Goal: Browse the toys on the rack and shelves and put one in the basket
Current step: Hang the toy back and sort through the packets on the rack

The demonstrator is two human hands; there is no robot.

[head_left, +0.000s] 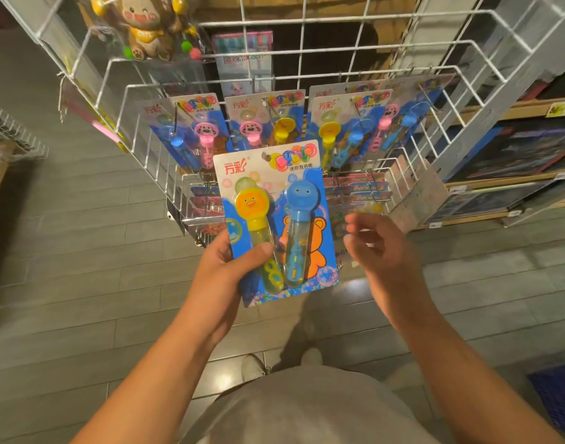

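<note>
Grey plank flooring [82, 251] runs under a white wire display rack [306, 64] that fills the upper half of the head view. Held up in front of the rack is a blue blister card of bubble wands [276, 225] with 2 tubes on it, a yellow one with a duck face and a blue one with a round face. The left hand [233, 267] grips the card by its lower left edge, thumb curled over the front across the yellow tube, fingers hidden behind. The right hand [375, 248] hovers just beside the card's right edge, apart from it, fingers loosely curled and holding nothing. On the rack's hooks behind hang several matching bubble wand cards [265, 120] in a row. A brown bear toy in clear packaging [143, 25] hangs at the upper left. Wooden shelves [515, 174] with flat boxed goods stand to the right. At the lower right edge, a corner of a blue basket [559, 395] shows, well apart from the held card.
</note>
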